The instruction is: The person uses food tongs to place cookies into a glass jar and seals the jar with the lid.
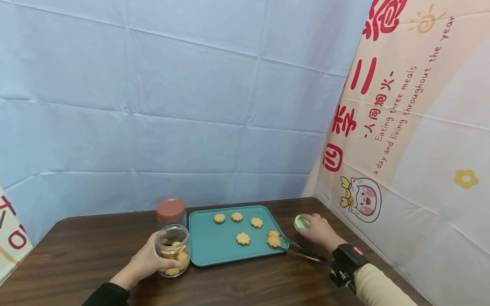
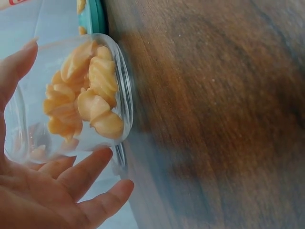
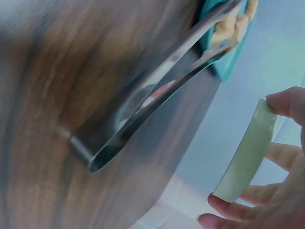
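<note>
My left hand (image 1: 147,258) grips a clear open-topped jar (image 1: 174,248), thumb across its front and fingers on the far side. Inside it lie several swirled cookies (image 2: 102,81), and the jar stands upright on the table. On the right, my right hand (image 1: 320,230) holds a pale green lid (image 3: 248,152) by its rim, thumb at one edge and fingers at the other. Close to that hand, metal tongs (image 3: 167,67) lie with their tips on the teal tray (image 1: 210,251), by two cookies (image 1: 273,241).
Other flower-shaped cookies (image 1: 243,239) are spread over the tray. Behind the held jar stands another jar with a reddish-brown lid (image 1: 171,209). A blue cloth (image 1: 191,106) hangs along the back of the wooden table (image 1: 88,238), and a printed cloth (image 1: 421,170) on the right.
</note>
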### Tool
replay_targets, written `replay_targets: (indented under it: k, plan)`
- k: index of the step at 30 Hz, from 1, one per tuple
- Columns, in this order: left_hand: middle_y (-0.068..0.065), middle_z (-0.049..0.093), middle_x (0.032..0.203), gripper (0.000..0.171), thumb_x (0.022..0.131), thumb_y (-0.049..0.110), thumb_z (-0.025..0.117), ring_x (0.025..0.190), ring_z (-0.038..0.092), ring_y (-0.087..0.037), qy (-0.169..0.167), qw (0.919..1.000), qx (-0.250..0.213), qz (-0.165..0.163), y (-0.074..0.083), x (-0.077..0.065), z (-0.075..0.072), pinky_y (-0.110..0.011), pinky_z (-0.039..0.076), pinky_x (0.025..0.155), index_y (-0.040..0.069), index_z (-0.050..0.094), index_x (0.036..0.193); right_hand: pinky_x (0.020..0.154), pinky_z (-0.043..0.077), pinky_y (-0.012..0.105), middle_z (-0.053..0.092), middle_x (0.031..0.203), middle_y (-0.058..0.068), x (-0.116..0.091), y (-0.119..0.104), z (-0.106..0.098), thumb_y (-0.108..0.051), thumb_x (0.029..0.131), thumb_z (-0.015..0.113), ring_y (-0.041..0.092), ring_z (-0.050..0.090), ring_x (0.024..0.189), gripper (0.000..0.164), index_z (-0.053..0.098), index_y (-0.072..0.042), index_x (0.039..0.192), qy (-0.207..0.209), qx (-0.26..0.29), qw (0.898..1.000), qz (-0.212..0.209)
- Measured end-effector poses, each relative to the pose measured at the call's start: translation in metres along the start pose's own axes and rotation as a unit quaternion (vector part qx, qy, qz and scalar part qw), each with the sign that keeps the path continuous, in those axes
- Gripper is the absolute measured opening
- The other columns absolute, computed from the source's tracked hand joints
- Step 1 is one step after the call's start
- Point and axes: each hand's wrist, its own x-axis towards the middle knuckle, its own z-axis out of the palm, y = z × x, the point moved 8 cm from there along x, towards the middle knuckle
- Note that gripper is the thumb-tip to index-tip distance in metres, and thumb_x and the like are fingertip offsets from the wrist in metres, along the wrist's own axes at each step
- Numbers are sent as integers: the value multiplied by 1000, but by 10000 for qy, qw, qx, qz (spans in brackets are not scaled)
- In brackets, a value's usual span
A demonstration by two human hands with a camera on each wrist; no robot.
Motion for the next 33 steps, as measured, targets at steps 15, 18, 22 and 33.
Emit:
replay_targets:
  k: [15, 18, 22, 33]
  plan:
    - [-31, 43, 137, 107, 75, 27, 86, 121, 45, -48, 49, 10000, -19, -32, -1, 0, 0, -60, 41, 91, -7, 15, 147, 68, 46, 44, 54, 120, 26, -8, -65, -12, -27, 85, 70, 39, 53, 99, 51, 61, -5, 129, 64, 176, 9982, -564]
    - [-31, 44, 136, 106, 74, 26, 87, 120, 46, -47, 93, 9999, -46, 13, 0, 0, 1, -59, 41, 92, -8, 16, 147, 78, 47, 49, 52, 127, 25, -9, -81, -11, -25, 87, 69, 40, 51, 110, 48, 61, -9, 131, -27, 275, 9975, -650]
    - [-29, 47, 134, 105, 73, 24, 87, 119, 48, -46, 158, 9999, -3, 51, 1, 0, 1, -59, 41, 91, -7, 18, 146, 90, 43, 58, 49, 132, 23, -12, -101, -6, -24, 89, 68, 43, 46, 120, 48, 59, -10, 133, -302, 517, 9952, -778]
    - [-30, 47, 134, 106, 73, 22, 87, 119, 47, -48, 200, 9998, -29, 49, 2, -3, 0, -60, 40, 92, -7, 17, 147, 104, 32, 58, 37, 145, 26, -23, -150, 6, -21, 95, 63, 47, 31, 135, 48, 52, -9, 140, -663, 958, 9849, -1278]
